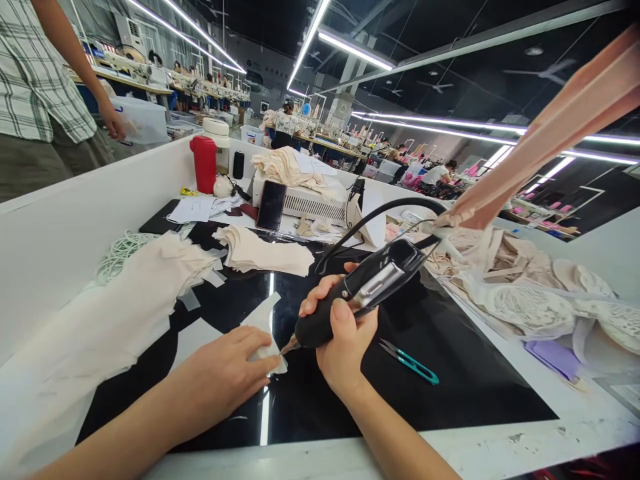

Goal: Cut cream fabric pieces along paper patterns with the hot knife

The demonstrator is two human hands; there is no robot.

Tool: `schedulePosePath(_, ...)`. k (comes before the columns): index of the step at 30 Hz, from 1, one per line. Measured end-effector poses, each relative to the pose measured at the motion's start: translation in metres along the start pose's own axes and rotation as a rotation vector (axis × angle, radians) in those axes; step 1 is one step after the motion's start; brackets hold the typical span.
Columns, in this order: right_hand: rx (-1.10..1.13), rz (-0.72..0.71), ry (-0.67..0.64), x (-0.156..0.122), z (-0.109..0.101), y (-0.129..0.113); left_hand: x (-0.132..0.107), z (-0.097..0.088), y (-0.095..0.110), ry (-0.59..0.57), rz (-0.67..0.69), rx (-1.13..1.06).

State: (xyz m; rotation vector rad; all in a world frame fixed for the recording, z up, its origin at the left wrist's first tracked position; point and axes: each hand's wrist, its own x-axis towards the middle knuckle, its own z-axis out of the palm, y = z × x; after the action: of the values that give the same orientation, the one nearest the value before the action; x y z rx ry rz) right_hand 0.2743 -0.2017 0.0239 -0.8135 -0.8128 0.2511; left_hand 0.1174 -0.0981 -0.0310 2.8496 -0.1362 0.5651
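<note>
Under the fingers of my left hand [227,373], a small white fabric piece [264,319] is held down on the glossy black board [415,407]. My right hand [345,340] wraps round a black corded handheld cutter [360,287], its metal tip slanting down to the fabric's right edge. Whether the tip touches the cloth, I cannot tell. From the cutter's rear end, a peach cloth strip [540,147] stretches up to the right, beside the black cable. Teal thread snips [410,363] lie right of my right hand. Another pale piece [195,340] is partly hidden behind my left hand.
Cream fabric stacks lie at the left [115,307] and behind [265,252]. A phone [271,205] leans against a vented box [315,212]; a red cup [204,163] stands left of it. Lace bra parts [525,307] cover the right side. A person [45,87] stands beyond the left partition.
</note>
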Motion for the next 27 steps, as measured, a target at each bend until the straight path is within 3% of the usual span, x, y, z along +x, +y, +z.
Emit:
schedulePosePath(12,-0.001,-0.035,0.034,0.008,0.005,0.005,0.000,-0.007,0.003,-0.010,-0.092,-0.040)
schedulePosePath(21,-0.038,-0.034,0.002,0.008,0.008,0.012,-0.003,0.002,-0.002,0.009,-0.088,-0.066)
schedulePosePath(27,-0.059,0.025,0.001,0.000,0.005,0.003,-0.002,0.003,0.016,0.025,-0.098,0.004)
